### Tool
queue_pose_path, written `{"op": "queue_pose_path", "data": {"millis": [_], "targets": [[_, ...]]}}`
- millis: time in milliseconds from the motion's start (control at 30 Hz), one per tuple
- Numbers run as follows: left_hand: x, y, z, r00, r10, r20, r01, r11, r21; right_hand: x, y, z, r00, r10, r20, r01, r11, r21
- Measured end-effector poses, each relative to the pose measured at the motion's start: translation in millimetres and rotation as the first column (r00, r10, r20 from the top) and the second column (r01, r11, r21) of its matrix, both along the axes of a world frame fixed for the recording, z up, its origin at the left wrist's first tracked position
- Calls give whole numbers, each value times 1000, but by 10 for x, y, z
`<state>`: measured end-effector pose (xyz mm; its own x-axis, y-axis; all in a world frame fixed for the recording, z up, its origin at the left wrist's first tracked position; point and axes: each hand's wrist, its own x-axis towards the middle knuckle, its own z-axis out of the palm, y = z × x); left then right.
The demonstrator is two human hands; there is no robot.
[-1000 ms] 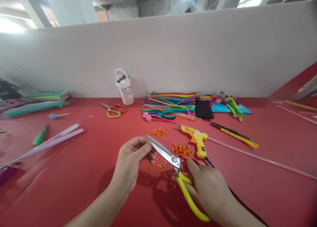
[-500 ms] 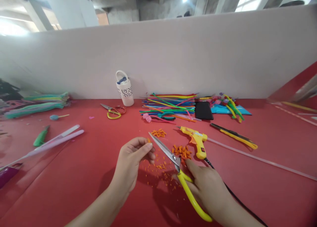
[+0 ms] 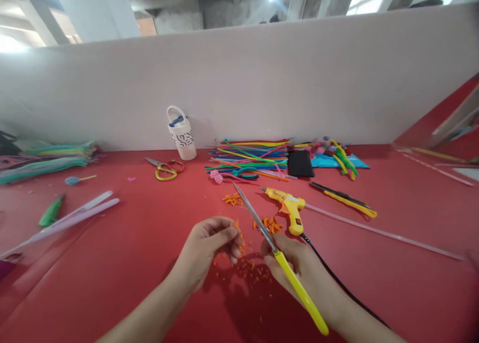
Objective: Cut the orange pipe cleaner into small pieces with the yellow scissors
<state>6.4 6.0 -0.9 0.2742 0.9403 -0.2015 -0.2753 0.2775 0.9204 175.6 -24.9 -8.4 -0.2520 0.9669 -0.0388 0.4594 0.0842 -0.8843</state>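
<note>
Between the thumb and forefinger of my left hand (image 3: 215, 245) a small orange fuzzy piece (image 3: 237, 223) is pinched, its tip showing. My right hand (image 3: 299, 268) is wrapped round yellow-handled scissors (image 3: 258, 220), whose blades point up and away, seen nearly edge-on. The blades are apart from the orange piece. Behind them lies a pile of short orange pieces (image 3: 272, 226), partly hidden by the scissors. A smaller pile of orange pieces (image 3: 232, 199) sits farther back. Fine orange scraps (image 3: 249, 269) are scattered on the red table (image 3: 149, 253) between my hands.
A yellow glue gun (image 3: 292, 208) with a black cord and a long glue stick lies right of the piles. Colourful pipe cleaners (image 3: 250, 158), a black phone (image 3: 300, 164), a white tumbler (image 3: 183, 141) and second scissors (image 3: 164, 169) line the back. A flat iron (image 3: 82, 215) lies left.
The scissors have turned in my right hand, so their blades now look closer to edge-on. My left hand has shifted slightly right, still pinching the orange piece. The whole view has shifted a little.
</note>
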Motion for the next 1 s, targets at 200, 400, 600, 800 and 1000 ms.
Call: {"op": "queue_pose_path", "data": {"millis": [200,400,600,800,1000], "targets": [[83,-103,-66,959,-271,-86,267,962,-54,11,-8,25,959,-82,-270,65,995,-72],[130,-151,-50,919,-332,-211,335,942,-23,11,-10,53,974,-43,-223,16,993,-121],[124,-140,-56,915,-314,-253,319,948,-23,-31,-11,35,981,-85,-172,70,993,-92],[183,-152,-94,915,-265,-303,275,961,-10,-31,18,-50,991,-102,-85,104,994,16],[171,-141,-58,894,-133,-429,181,981,75,-63,-23,-33,990,-120,-75,121,993,11]]}}
